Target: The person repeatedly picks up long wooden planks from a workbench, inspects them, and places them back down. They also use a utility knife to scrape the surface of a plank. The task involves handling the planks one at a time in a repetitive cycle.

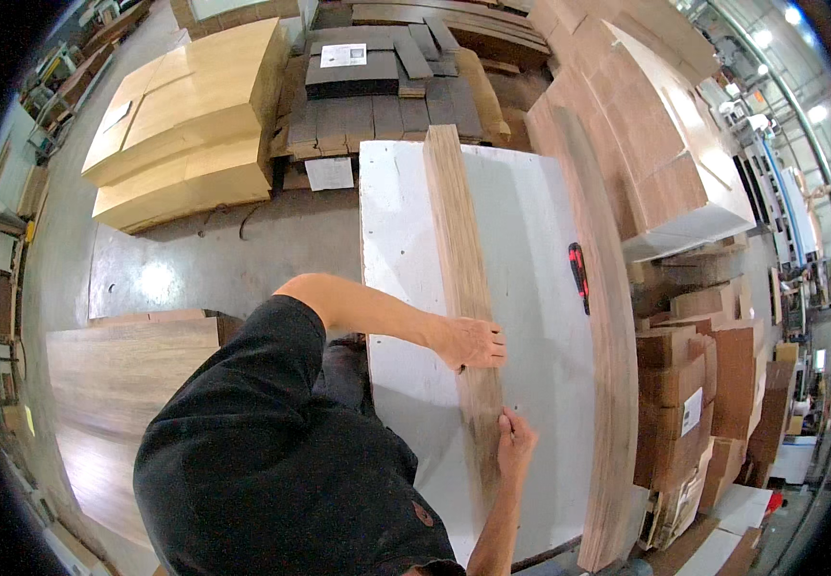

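Observation:
A long, narrow stack of wood-grain strips [460,221] lies lengthwise on the white tabletop [540,384]. Across its top, my left hand [478,344] grips the stack, fingers bent over the right edge and thumb by the left one. Nearer to me, my right hand [516,444] is closed in a pinch beside the stack's right edge; whatever its fingertips hold is hidden. A red and black utility knife [578,276] rests farther right, next to a second, longer stack of wood-grain strips [607,384] along the table's right side.
Yellowish stacked panels [194,106] stand far left, with dark grey boards [377,115] beyond the table. Wood-grain panels [127,403] lie at near left. Tall brown stacks [626,125] and cardboard pieces [670,413] crowd the right side.

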`<state>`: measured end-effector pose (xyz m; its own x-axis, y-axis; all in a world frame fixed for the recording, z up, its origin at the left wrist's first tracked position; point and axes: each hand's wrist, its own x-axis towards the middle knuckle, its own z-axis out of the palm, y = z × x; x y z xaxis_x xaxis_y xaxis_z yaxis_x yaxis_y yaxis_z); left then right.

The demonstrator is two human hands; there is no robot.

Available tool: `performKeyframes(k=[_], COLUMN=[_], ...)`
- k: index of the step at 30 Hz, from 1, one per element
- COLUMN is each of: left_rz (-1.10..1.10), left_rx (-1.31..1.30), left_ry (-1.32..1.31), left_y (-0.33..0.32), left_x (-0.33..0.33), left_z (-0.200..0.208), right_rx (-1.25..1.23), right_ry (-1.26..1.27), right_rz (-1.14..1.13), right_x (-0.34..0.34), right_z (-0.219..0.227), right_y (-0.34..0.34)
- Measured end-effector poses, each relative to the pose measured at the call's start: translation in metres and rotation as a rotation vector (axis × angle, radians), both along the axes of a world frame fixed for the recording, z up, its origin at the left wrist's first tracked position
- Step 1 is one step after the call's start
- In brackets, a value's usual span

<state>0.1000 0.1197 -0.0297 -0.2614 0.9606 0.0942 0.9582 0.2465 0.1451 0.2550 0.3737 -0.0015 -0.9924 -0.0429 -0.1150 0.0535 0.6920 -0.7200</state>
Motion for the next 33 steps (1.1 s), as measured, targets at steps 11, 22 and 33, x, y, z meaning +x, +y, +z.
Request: performKeyframes(k=[11,22,33], left_rz=[-0.017,-0.056,0.402], left_rx=[-0.002,0.300,0.335], left_ry=[-0.027,-0.167,-0.684], left_y=[-0.014,-0.110,-0.367], left_x=[-0.005,-0.103,-0.332], left_z=[0.020,0.035,-0.014], right_rx=[0.493,0.634,0.722], right_ry=[0.119,0.030,-0.322], right_rz=[-0.105,-0.210,-0.293], right_x=[0.007,0.007,-0.011], right_z=[-0.014,-0.012,0.009], right_y=[-0.069,-0.080,-0.108])
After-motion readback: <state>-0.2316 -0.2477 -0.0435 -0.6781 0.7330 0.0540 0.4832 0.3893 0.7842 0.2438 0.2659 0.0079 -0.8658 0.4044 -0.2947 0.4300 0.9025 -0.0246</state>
